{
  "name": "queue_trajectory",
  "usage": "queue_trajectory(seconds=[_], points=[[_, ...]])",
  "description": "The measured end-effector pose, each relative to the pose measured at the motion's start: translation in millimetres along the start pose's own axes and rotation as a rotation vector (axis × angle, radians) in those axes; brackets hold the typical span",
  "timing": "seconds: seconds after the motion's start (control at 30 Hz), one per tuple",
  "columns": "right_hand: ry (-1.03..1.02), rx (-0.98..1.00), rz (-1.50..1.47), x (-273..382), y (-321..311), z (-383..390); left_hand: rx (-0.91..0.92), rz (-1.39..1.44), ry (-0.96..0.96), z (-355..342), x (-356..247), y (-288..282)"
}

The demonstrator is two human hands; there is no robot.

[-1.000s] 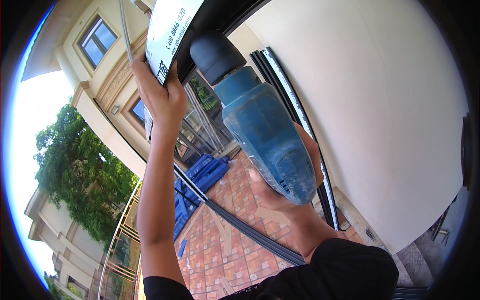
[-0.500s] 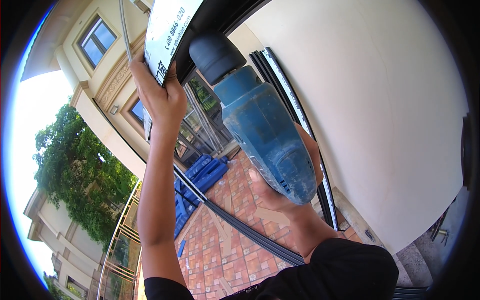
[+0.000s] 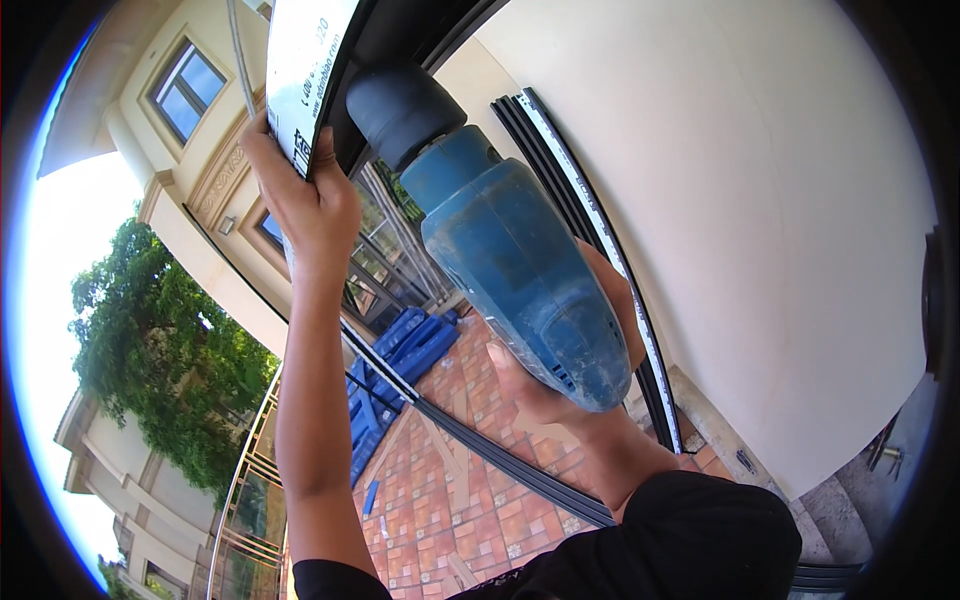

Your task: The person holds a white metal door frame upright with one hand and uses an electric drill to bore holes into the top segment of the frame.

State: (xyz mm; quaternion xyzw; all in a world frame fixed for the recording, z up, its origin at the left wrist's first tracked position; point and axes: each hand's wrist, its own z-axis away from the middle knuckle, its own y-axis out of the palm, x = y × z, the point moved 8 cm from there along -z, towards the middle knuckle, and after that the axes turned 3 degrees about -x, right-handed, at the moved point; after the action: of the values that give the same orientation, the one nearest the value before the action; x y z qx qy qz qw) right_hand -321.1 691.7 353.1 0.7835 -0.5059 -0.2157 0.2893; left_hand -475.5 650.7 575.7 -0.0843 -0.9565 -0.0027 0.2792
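My right hand (image 3: 543, 398) is wrapped round the grip of a scuffed blue power drill (image 3: 510, 265), which points up and to the left. The black rounded nose (image 3: 405, 115) of the drill is against or close to a dark frame profile (image 3: 440, 32); its tip is hidden, so contact cannot be told. Raised at the upper left, my left hand (image 3: 312, 215) grips the lower edge of a white printed film-covered strip (image 3: 308, 75) on that profile, thumb on the near side and fingers behind.
Long dark profiles (image 3: 560, 180) lean on the pale wall (image 3: 760, 200) at right. Another long profile (image 3: 490, 455) crosses above the tiled floor (image 3: 420, 530). Blue wrapped bundles (image 3: 405, 365) lie by the glass doors. A metal railing (image 3: 240, 500) runs along the left.
The drill, its nose and my left hand with the strip have shifted slightly left in the picture. Both grips stay the same.
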Motion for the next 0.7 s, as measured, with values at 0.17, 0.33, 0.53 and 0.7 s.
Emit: queue_trajectory(seconds=[0.17,0.33,0.53,0.7], points=[[-0.014,-0.002,0.033,-2.4,-0.8,1.1,0.005,-0.002,0.006,1.3,-1.0,0.7],[-0.018,-0.012,-0.001,-5.9,0.9,5.0,0.007,0.001,0.018,0.6,-2.5,0.0],[0.011,-0.009,-0.008,-6.9,-0.7,4.8,0.006,0.013,0.005,-0.4,0.0,1.0],[-0.002,0.034,-0.033,-4.2,1.2,0.2,0.006,-0.034,0.018,0.4,1.8,0.0]])
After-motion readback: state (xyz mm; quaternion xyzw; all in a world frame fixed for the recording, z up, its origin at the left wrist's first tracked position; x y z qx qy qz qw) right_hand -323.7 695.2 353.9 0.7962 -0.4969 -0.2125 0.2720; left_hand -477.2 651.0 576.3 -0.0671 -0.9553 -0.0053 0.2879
